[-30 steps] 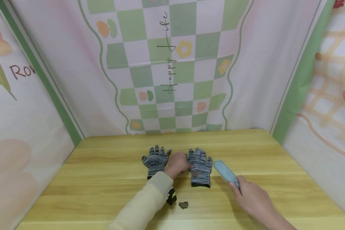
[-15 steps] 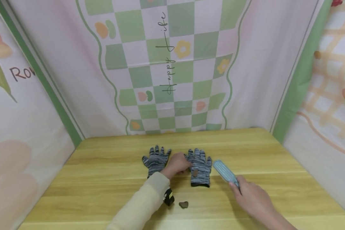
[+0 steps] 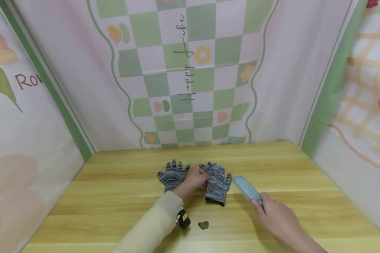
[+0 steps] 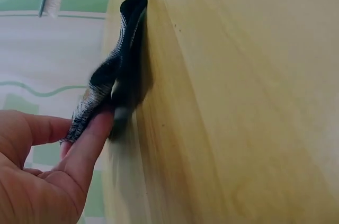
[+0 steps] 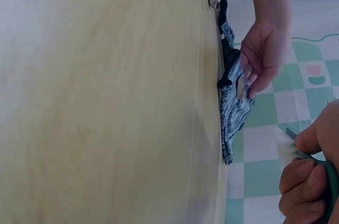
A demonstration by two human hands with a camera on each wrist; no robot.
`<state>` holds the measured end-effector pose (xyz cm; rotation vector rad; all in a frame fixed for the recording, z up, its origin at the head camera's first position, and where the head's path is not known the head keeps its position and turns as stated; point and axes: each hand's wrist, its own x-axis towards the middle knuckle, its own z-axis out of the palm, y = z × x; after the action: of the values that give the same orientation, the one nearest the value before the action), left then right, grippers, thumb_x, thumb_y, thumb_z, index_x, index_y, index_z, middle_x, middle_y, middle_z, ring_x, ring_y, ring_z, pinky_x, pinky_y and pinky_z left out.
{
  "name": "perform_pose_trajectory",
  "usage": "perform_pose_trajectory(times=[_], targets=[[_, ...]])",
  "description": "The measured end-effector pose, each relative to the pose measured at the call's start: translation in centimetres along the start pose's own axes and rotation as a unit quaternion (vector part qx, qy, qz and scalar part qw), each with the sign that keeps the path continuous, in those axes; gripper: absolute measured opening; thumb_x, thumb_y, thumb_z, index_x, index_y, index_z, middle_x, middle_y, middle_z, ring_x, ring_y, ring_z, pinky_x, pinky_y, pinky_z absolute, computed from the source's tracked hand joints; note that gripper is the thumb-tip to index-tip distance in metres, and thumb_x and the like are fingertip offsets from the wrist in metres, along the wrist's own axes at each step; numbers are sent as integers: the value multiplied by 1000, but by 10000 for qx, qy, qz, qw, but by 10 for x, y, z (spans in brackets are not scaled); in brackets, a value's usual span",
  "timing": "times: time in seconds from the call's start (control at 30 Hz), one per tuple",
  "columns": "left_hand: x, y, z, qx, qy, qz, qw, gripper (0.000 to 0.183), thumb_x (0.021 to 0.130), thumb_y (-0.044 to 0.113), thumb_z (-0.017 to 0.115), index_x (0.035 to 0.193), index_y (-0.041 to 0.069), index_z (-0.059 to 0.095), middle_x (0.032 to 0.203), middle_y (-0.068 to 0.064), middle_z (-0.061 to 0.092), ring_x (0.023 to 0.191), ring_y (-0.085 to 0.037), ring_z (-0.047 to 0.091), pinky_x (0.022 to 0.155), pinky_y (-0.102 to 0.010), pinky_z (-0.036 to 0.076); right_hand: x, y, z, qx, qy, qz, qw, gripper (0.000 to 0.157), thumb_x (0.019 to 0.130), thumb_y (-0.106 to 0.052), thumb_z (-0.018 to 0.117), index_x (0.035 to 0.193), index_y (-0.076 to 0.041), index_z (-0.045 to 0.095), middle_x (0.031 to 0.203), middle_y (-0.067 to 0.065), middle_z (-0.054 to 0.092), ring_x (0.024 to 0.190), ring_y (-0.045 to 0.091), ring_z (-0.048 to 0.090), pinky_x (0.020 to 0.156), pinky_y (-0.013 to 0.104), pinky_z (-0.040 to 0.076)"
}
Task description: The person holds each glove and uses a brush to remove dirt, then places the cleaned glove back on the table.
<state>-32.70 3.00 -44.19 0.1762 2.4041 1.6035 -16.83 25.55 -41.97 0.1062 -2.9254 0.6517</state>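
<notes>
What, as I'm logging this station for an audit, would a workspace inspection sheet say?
Surface: wood-grain table; a few dark specks.
Job's things: spotted glove, its brown spot either stain or stuck piece, cannot tell; plain striped glove to its left; blue brush.
Clutter: small brown piece near the front.
Grippers: left hand pinches the spotted glove; right hand grips the brush.
Cables: nothing seen.
Surroundings: printed fabric panels behind and on both sides.

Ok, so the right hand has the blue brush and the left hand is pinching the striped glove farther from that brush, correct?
Not quite: the head view shows that the left hand pinches the striped glove nearer the blue brush, the one with the brown spot. The right hand does have the brush.
</notes>
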Motion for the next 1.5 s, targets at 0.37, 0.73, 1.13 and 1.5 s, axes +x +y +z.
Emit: perform_pose_trajectory(times=[0.37,0.73,1.13,1.5], targets=[[-8,-4,-12,-1198,31,-332,9922,18,90,3,66,102,-11,63,87,-16,65,74,-24,67,66,-33,60,3,-12,0,105,12,-73,9999,33,100,-24,55,111,7,57,63,-2,48,47,12,41,38,24,35],[-16,-9,-27,-1789,160,-525,9823,44,91,5,68,123,-17,48,91,-18,64,77,-22,68,71,-31,59,9,-24,3,136,68,-248,9996,30,101,-26,53,106,4,57,61,-3,45,47,11,40,38,22,34],[-24,-9,-44,-2461,16,-394,9684,77,91,4,67,142,-21,15,109,-22,62,88,-27,69,78,-32,58,13,-33,7,151,57,-279,9995,28,101,-28,52,102,0,56,62,-2,45,48,12,40,40,24,35],[-34,-8,-53,-2909,-86,-258,9564,42,91,-2,65,124,-20,47,95,-14,66,80,-16,68,85,-34,56,16,-41,8,215,21,-345,9992,30,103,-31,49,101,-1,55,61,-2,44,47,12,40,40,23,34]])
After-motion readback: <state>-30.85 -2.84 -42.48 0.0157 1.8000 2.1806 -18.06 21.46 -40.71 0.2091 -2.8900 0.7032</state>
